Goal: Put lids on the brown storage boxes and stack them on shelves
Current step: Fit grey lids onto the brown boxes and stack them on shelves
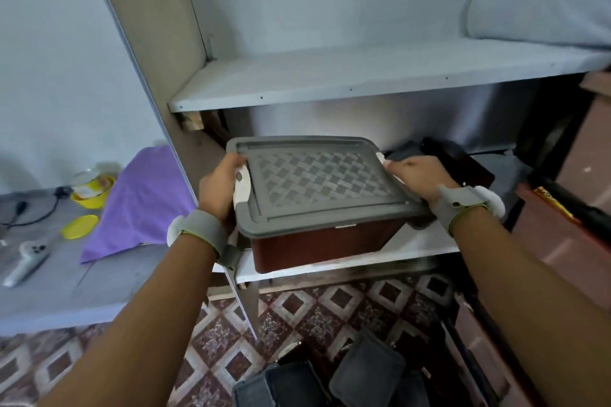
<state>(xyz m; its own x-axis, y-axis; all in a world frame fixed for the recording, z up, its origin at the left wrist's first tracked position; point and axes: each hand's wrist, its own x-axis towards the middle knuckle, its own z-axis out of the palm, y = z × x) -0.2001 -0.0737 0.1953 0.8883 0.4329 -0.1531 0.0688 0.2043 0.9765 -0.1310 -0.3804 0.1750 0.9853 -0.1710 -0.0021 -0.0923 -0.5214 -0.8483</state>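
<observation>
I have the brown storage box (322,246), its grey lid (317,180) on top, at the front edge of the lower shelf (426,241). My left hand (218,190) curls its fingers round the left end by the white latch (243,187). My right hand (418,175) grips the right end.

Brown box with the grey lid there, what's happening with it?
A person holds the brown box at both ends, the left hand by a white clip and the right hand at the other end. The grey lid is already on. The box is at the front of the lower shelf, turned at a slight angle; whether its full weight rests there I cannot tell. A purple cloth lies on the table to the left.
</observation>
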